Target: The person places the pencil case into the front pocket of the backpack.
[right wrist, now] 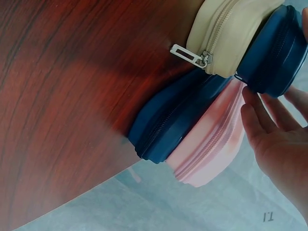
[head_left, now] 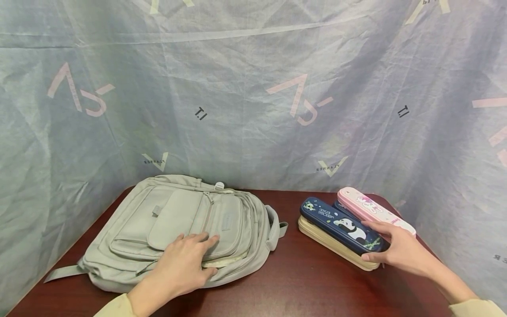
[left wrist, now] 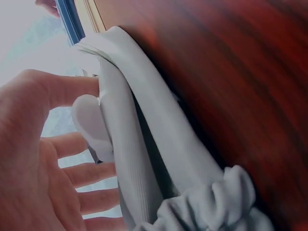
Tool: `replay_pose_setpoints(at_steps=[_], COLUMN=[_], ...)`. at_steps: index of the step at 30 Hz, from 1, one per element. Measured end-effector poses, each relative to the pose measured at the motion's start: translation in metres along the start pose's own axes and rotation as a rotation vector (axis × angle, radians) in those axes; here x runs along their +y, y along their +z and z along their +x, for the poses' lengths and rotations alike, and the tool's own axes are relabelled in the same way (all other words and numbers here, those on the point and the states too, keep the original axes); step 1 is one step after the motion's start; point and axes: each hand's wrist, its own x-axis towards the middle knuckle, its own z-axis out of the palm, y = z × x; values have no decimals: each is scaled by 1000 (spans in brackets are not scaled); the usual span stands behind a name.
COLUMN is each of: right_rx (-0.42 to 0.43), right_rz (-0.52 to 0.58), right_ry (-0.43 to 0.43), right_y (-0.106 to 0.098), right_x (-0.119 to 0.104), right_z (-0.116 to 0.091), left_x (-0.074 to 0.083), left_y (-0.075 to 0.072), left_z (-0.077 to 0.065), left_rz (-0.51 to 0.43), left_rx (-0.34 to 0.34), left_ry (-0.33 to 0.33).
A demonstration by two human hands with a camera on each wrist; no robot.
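A grey-green backpack (head_left: 190, 229) lies flat at the left of the table, its front pocket and zips facing up. My left hand (head_left: 184, 262) rests on its near side with the fingers spread over the front, close to a partly unzipped opening. At the right, my right hand (head_left: 404, 248) grips the near end of a navy pencil case (head_left: 336, 224) with a panda printed on it, thumb on one side and fingers on the other. That case lies on top of a beige pencil case (head_left: 336, 244); the beige zip pull (right wrist: 190, 55) hangs out in the right wrist view.
Beside these, a pink pencil case (head_left: 376, 211) with a white cartoon figure lies over another navy case (right wrist: 168, 120). A backpack strap (head_left: 65, 273) trails left over the dark red wooden table (head_left: 277, 286). Grey printed cloth (head_left: 245, 110) hangs around the back and sides.
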Motion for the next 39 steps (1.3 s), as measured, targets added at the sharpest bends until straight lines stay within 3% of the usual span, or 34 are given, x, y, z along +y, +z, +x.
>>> replay_pose_setpoints(at_steps=[11,20,26,33,39], right_rx=[11,1,7,54,73], right_rz=[37,54,-4,76,42], right_ry=[21,112,186,141,163], right_y=[-1,-2,-3,-4,-4], right_x=[5,7,9,11,12], right_z=[-2,-7,-11,-15,-19], left_x=[4,6,6,7,8], left_y=[3,4,7,9,9], left_z=[2,2,2,1,2], left_rz=[-55,-57,-32,-12,-23], left_rx=[28,4,87,187,221], left_ry=[76,62,125,207,231])
